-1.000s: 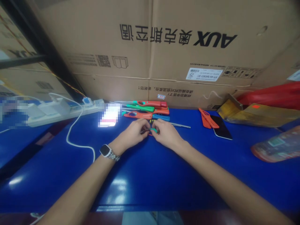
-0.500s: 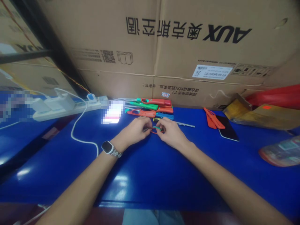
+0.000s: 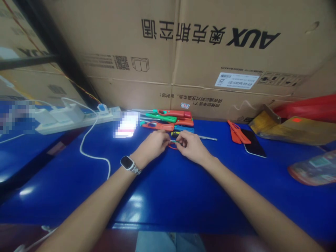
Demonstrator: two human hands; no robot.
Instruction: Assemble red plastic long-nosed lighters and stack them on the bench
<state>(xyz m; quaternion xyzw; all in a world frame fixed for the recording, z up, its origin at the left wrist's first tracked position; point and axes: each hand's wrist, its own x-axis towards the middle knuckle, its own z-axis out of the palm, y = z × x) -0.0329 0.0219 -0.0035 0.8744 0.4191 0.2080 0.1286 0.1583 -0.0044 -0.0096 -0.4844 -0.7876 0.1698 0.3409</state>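
My left hand (image 3: 153,144) and my right hand (image 3: 190,147) meet over the blue table (image 3: 168,189), fingers pinched on a small thing with a red loop and a green part (image 3: 173,144) between them. What it is I cannot make out. A smartwatch (image 3: 128,163) sits on my left wrist. Just behind the hands lies a pile of long red, green and blue handled tools (image 3: 168,120) with thin metal shafts.
A large cardboard box (image 3: 183,56) stands along the table's far edge. A white power strip (image 3: 65,117) with plugs and a white cable (image 3: 91,150) lies at the left. A dark phone (image 3: 253,145) and red tools (image 3: 234,132) lie at the right, with packages (image 3: 312,168) beyond.
The view shifted slightly between the earliest frame and now. Both hands stayed together at the same spot, fingers working the small red and green thing.
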